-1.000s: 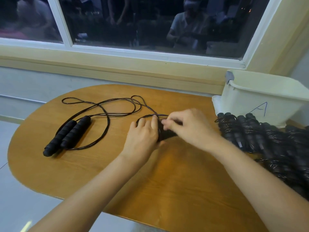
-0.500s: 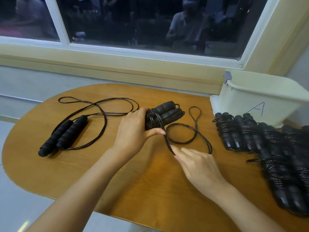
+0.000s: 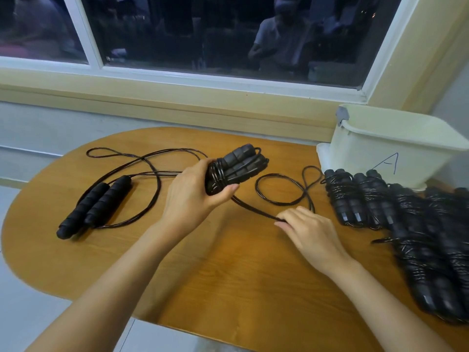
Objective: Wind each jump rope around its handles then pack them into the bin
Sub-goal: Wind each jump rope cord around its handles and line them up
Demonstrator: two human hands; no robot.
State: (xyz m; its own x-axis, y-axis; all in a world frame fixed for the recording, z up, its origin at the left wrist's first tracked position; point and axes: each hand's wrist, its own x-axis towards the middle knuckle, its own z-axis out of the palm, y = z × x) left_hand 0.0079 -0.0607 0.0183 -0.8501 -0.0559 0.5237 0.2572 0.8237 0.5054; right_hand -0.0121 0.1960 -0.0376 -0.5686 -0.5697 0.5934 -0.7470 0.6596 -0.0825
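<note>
Black foam handle pair (image 3: 241,163) sits centre frame, partly wound: several turns are bunched at its lower-left end and the rest of the foam is bare. Free cord (image 3: 281,189) lies in a figure-eight loop on the wooden table (image 3: 228,275), right of the handles. My read is that this rope is roughly mid-wind.

Done: big pile of wound ropes (image 3: 406,224) along the right edge of frame, just in front of the cream bin (image 3: 396,148) marked "A", upper right. No rope shows in the bit of bin interior in view, so packing looks not yet started.

Left to do: one unwound jump rope (image 3: 96,207) at left, handles side by side, its line sprawled toward upper left.

Grip:
- Left hand (image 3: 193,196) is clenched round the wrapped end of the handle pair, thumb across the near side. Can't tell whether it's lifted or resting on the table.
- Right hand (image 3: 309,229), lower right of centre, has its fingers curled down on the cord where it runs out from the bundle, pinching it at the fingertips. The cord runs fairly straight between the two hands.
</note>
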